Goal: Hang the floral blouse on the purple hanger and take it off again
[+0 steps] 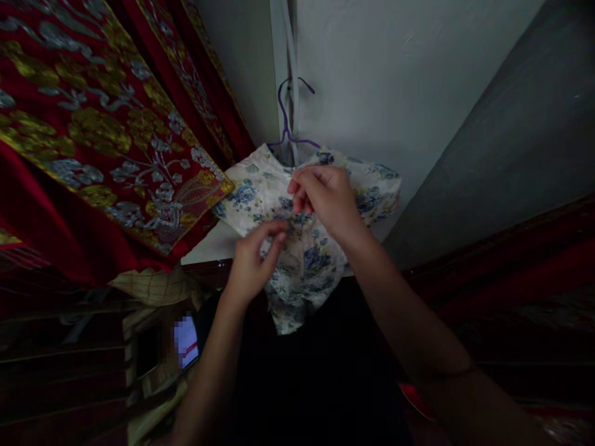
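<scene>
A short-sleeved floral shirt (316,255), white with blue and yellow flowers, hangs in front of me on a purple wire hanger (286,127). My right hand (328,195) is over the shirt's upper front, just below the neckline. Its thumb and fingers are curled together, and what they pinch is too small to make out. Lower and to the left, my left hand (258,257) is at the shirt's front, thumb and index finger brought close together. Its fingertips are slightly blurred, so I cannot see what lies between them. Both hands hide parts of the shirt's front.
Red cloth with gold and silver embroidery (102,130) hangs at the left, its corner meeting the shirt's sleeve. A pale wall (395,74) stands behind. A lit phone screen (186,341) lies at the lower left by a wooden frame (132,359). Dark red fabric (511,272) is at the right.
</scene>
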